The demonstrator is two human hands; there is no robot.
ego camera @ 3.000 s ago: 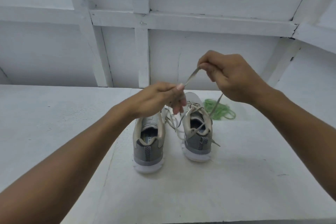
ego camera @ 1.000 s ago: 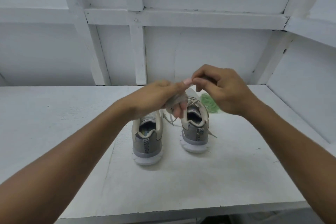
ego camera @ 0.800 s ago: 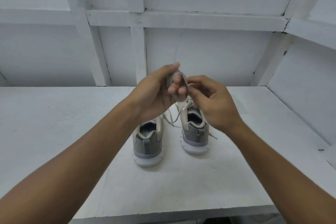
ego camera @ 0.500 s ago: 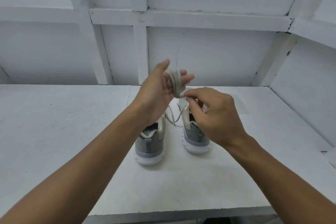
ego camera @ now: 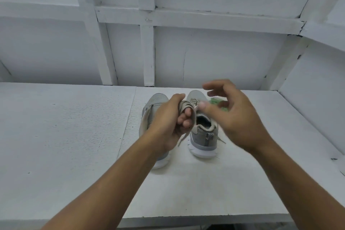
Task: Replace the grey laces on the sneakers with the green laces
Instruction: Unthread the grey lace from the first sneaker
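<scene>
Two grey sneakers stand side by side on the white table, heels towards me. My left hand hovers over the left sneaker and grips a grey lace wound in loops round its fingers, one end dangling below. My right hand floats above the right sneaker, fingers spread and holding nothing, blurred by motion. The green laces lie in a heap behind the right sneaker, mostly hidden by my right hand.
White panelled walls close off the back and the right side of the table. The table's front edge runs near the bottom of the view.
My left hand wound the grey lace into a coil round its fingers and lowered it. My right hand let go of the lace and moved right, opening.
</scene>
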